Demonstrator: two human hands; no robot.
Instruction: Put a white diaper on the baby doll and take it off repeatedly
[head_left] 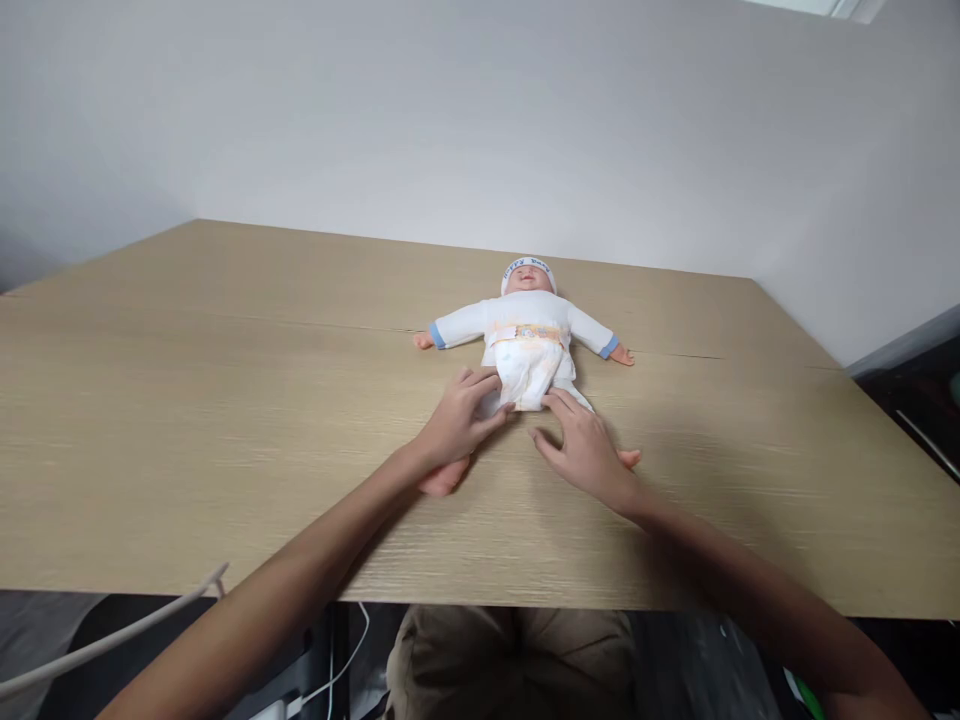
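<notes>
A baby doll (pixel 527 312) in a white top with blue cuffs lies on its back, head away from me, arms spread. A white diaper (pixel 529 370) with an orange-patterned waistband is around its hips. My left hand (pixel 461 415) is closed at the diaper's lower left edge, thumb by the bottom and fingers by the side, over the doll's leg. On the other side, my right hand (pixel 581 445) touches the diaper's lower right edge with its fingertips, its thumb held apart. The hands partly hide both doll legs; the feet show beside them.
The doll lies on a wide light-wood table (pixel 225 400) that meets a pale wall (pixel 375 120) at the back. A white cable (pixel 120 630) rises at the front left edge. A dark object (pixel 915 380) stands beyond the right edge.
</notes>
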